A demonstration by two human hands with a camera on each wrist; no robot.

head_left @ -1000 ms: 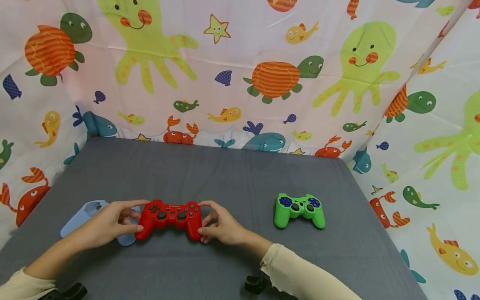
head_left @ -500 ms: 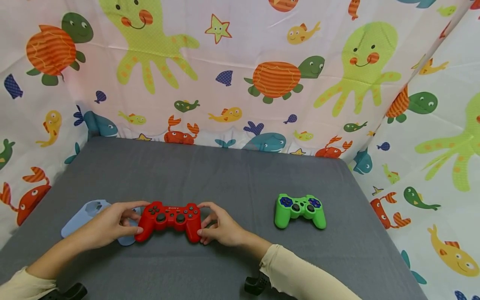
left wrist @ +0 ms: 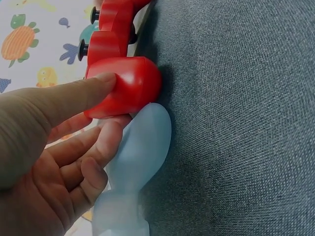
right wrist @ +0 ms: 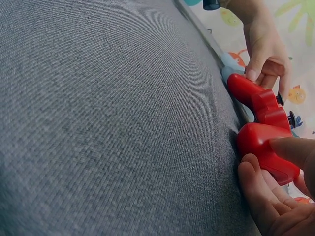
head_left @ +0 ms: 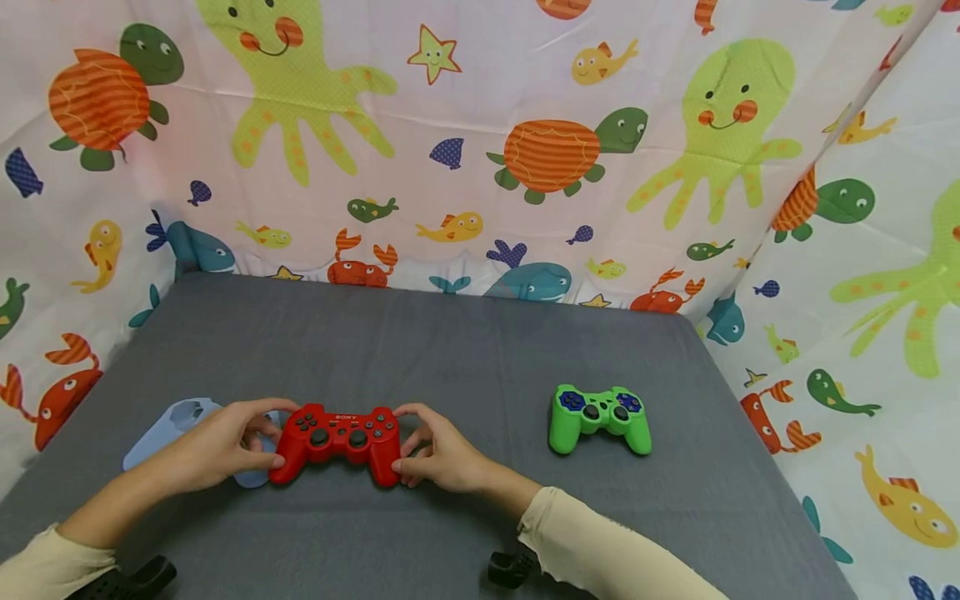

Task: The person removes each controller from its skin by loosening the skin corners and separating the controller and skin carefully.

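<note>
A red game controller [head_left: 341, 442] marked SONY, with black thumbsticks, lies face up between my two hands, close over the grey cloth. My left hand [head_left: 225, 446] pinches its left grip, thumb on the near end and index finger at the far corner. At the other end my right hand [head_left: 442, 450] holds the right grip the same way; the right wrist view shows its thumb [right wrist: 290, 147] pressed on the red shell. Under and behind my left hand lies a pale blue silicone controller cover [head_left: 168, 429], partly hidden; its rounded end [left wrist: 142, 147] shows beside the red grip.
A green controller [head_left: 600, 421] with blue button areas lies to the right on the grey cloth-covered table [head_left: 480, 358]. Behind and at both sides hangs a white curtain [head_left: 465, 100] printed with sea animals. Black wrist devices [head_left: 513, 568] sit near both sleeves.
The red controller has shifted very slightly to the left, with both hands keeping their hold. The blue cover and green controller stay where they were.
</note>
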